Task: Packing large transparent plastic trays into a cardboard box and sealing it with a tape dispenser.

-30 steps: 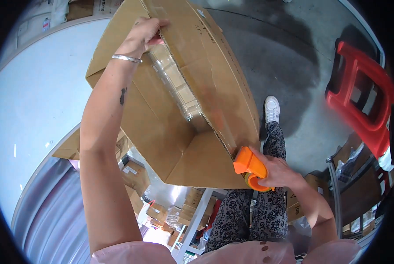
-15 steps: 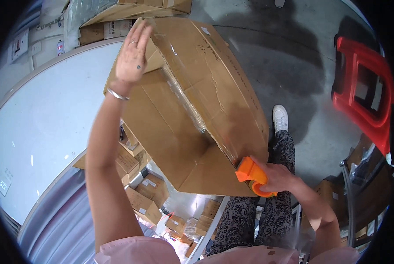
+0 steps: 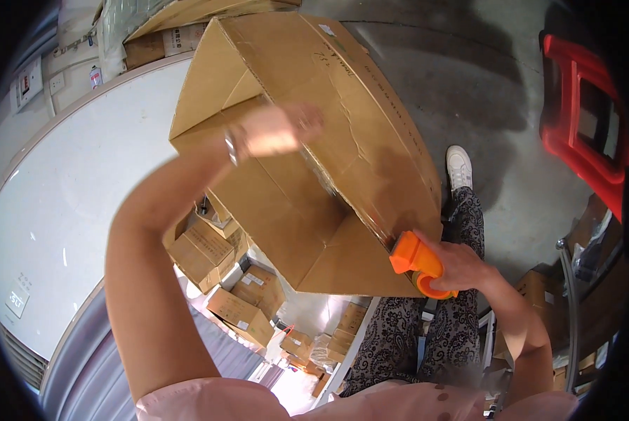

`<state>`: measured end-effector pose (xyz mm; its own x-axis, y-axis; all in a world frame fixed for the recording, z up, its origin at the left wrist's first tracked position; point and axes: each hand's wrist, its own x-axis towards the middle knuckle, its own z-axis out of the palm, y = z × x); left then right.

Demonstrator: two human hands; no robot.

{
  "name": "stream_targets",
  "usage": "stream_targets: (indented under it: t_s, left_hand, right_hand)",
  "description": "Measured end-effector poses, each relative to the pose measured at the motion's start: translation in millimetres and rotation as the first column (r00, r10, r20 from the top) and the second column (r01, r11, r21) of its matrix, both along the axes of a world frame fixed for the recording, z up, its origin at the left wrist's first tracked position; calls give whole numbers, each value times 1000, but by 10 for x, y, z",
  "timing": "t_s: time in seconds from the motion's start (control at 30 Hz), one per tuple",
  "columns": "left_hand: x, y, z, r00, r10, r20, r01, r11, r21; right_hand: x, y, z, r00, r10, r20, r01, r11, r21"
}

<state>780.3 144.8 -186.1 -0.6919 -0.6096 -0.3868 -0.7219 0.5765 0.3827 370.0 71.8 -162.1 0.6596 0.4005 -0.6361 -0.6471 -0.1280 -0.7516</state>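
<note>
A large brown cardboard box [image 3: 392,161] lies tilted before me, its open side facing left so that the inside shows. Along its near opening edge runs clear tape. My right hand [image 3: 462,266] grips an orange tape dispenser [image 3: 418,254] at the box's lower right corner. Over the taped edge, about midway along the box, is my left hand [image 3: 279,130], smeared by motion. Whether it touches the cardboard cannot be made out, and its fingers are too blurred to read.
A tall white appliance [image 3: 69,203] with a small display stands at left. Several cartons [image 3: 241,316] sit on the floor below the box. At right are a red plastic stool [image 3: 574,105] and a metal rail [image 3: 571,316]. More cardboard [image 3: 146,56] leans at the back.
My left hand has moved from the box's far upper corner down and right, over the taped edge. My right hand still holds the tape dispenser at the lower corner.
</note>
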Motion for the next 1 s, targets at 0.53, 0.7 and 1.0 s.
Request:
stream_targets:
  t_s: [0.53, 0.7, 1.0]
  left_hand:
    - [-1903, 690, 115, 926, 276, -259, -225, 952, 209]
    - [-1964, 600, 142, 933, 230, -275, -190, 968, 164]
    - [-2271, 386, 285, 983, 113, -148, -93, 986, 135]
  right_hand:
    - [-225, 61, -127, 998, -22, -64, 29, 995, 100]
    - [-705, 1, 25, 994, -94, -62, 98, 992, 80]
    - [-2014, 208, 219, 967, -228, -115, 233, 972, 30]
